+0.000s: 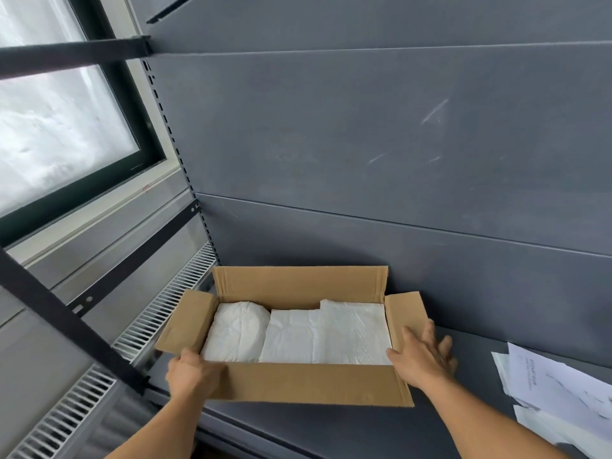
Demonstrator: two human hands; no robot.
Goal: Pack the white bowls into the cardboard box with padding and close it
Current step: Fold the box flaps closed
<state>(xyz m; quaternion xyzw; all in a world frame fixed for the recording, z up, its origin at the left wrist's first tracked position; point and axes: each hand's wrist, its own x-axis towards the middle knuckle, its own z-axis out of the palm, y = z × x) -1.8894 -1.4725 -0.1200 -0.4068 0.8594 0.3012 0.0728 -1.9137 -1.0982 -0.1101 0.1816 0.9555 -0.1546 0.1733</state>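
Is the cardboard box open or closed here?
Open. All four flaps of the brown cardboard box stand up or splay outward, and white paper padding shows inside.

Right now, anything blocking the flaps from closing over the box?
Nothing visible does. The white padding lies inside the cardboard box. The left hand grips the near flap; the right hand rests on the right flap.
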